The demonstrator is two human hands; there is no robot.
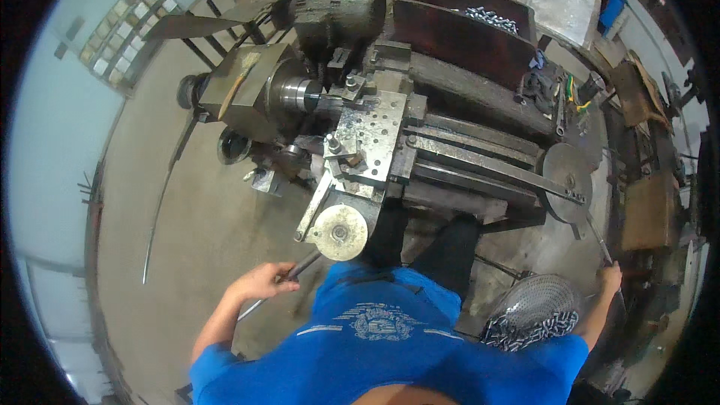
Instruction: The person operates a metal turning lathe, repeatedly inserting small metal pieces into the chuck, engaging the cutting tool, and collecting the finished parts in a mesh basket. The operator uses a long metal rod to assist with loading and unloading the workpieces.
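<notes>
My left hand (264, 282) is closed around the metal handle (304, 264) of a lever. That lever runs to a round pale disc (340, 232) at the near end of the lathe's cross slide. At the far right my right hand (610, 277) grips a thin lever rod (598, 238), which leads up to a larger grey disc (568, 180). A long flat bar (487, 163) joins this disc to the slide. On the slide lies a drilled tool plate (379, 131) with clamped tool blocks. Its far-left side faces the shiny spindle nose (301, 95).
A perforated metal basket (534, 301) of small metal parts stands by my right side. Behind the lathe are a motor (337, 15) and a dark bin (457, 37) with more parts. Wrenches (560, 109) lie at back right. A brush (238, 86) rests on the headstock (251, 67).
</notes>
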